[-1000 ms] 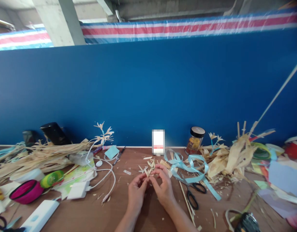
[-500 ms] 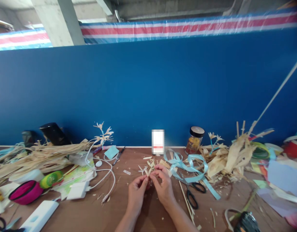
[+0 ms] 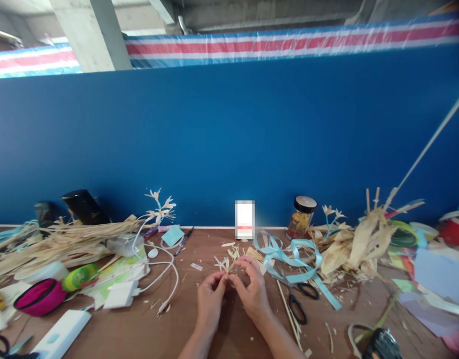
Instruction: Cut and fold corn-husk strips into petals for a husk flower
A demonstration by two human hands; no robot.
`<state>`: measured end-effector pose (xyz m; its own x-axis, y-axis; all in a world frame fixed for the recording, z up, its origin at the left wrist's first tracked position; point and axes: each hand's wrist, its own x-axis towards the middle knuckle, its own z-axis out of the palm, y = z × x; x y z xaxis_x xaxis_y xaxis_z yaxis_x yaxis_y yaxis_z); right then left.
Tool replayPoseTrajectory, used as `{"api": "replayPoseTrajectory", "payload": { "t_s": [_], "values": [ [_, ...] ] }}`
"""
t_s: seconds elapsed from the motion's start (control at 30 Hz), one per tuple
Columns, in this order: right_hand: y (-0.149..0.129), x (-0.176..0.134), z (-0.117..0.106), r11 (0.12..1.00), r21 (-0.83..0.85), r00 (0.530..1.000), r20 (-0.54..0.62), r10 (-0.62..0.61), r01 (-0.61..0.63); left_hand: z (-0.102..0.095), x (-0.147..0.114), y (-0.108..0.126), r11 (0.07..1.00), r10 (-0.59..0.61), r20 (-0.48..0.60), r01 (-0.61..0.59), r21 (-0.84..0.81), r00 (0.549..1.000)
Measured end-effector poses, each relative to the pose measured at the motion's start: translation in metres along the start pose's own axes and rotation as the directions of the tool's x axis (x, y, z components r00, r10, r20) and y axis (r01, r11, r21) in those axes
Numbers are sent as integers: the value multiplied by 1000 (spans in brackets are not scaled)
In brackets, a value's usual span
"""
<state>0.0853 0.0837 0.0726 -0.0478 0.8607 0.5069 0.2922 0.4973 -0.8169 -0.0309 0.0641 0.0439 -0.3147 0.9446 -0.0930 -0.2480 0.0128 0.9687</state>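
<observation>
My left hand [image 3: 211, 295] pinches the base of a small flower of pale dried husk [image 3: 225, 264] between thumb and fingertips. Thin pointed petals fan upward out of that grip. From the other side my right hand [image 3: 252, 288] meets it, thumb and forefinger closed at a petal near the base, the other fingers curved above. What lies right between the fingertips is partly hidden. Husk scraps [image 3: 233, 252] litter the table just beyond. Black-handled scissors [image 3: 297, 308] and a light-blue ribbon [image 3: 307, 274] lie right of my right hand.
A lidded jar [image 3: 301, 218] stands against the blue partition [image 3: 214, 139]. Dried husks [image 3: 364, 249] heap up at right and more husk strips [image 3: 65, 244] at left. A finished husk flower stem [image 3: 160, 207], white cable [image 3: 175, 271], charger [image 3: 119, 295] and pink pouch [image 3: 40, 298] are left.
Both hands have shifted very slightly left and down with the husk flower, and the right fingertips have moved along its petals. The things on the table stay put.
</observation>
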Motion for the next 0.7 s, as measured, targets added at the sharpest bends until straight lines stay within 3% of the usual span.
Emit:
{"api": "replayPoseTrajectory", "payload": {
  "t_s": [0.27, 0.7],
  "values": [
    [-1, 2, 0, 999, -17, 999, -16, 35, -36, 4, -5, 8, 995, 62, 50, -66, 73, 997],
    [3, -2, 4, 999, -16, 999, 18, -34, 35, 4, -5, 6, 990, 98, -24, -95, 109, 995]
  ]
}}
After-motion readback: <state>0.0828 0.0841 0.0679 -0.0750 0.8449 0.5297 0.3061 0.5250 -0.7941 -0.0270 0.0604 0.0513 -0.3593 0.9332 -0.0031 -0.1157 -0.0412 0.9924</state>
